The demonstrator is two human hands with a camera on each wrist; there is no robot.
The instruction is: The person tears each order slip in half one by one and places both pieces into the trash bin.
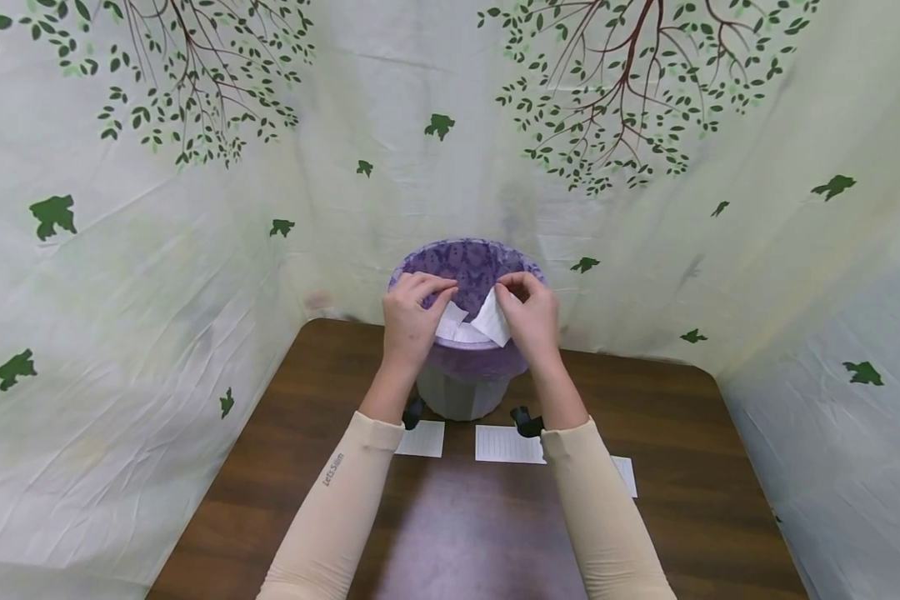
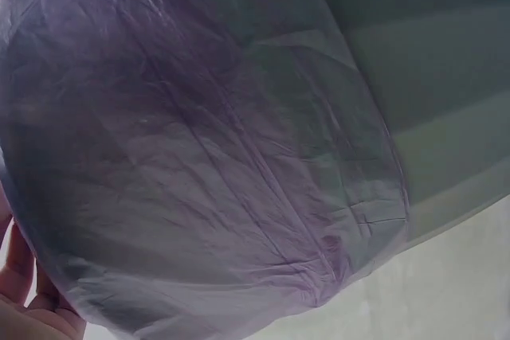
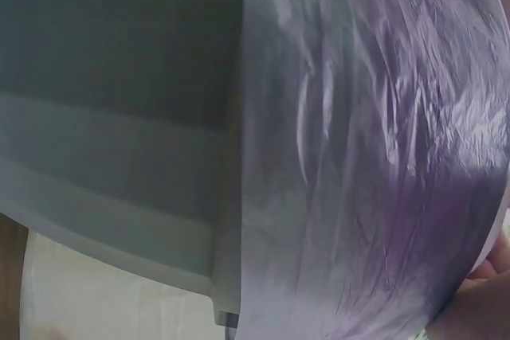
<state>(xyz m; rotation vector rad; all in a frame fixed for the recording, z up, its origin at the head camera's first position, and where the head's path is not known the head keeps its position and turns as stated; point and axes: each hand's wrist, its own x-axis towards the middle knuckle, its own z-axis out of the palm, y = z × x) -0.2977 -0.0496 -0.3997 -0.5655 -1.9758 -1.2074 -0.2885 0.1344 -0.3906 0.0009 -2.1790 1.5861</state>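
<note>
A grey bin [image 1: 461, 398] stands at the back of the table, lined with a purple plastic bag [image 1: 471, 265] folded over its rim. Above its mouth, my right hand [image 1: 531, 315] pinches a white piece of paper [image 1: 491, 319] between thumb and fingertips. My left hand [image 1: 412, 315] has thumb and forefinger brought together at a second white paper piece [image 1: 452, 320], which hangs just under them. Both wrist views are mostly filled by the bin's side and the bag [image 2: 183, 157]; fingers [image 3: 498, 260] show at the edge, with the papers hidden there.
Lined white cards lie on the brown table [image 1: 682, 433] in front of the bin: one card [image 1: 423, 439] at the left, another card [image 1: 506, 444] in the middle, and a third card [image 1: 625, 475] partly behind the right sleeve. A leaf-printed curtain [image 1: 405, 192] surrounds the table.
</note>
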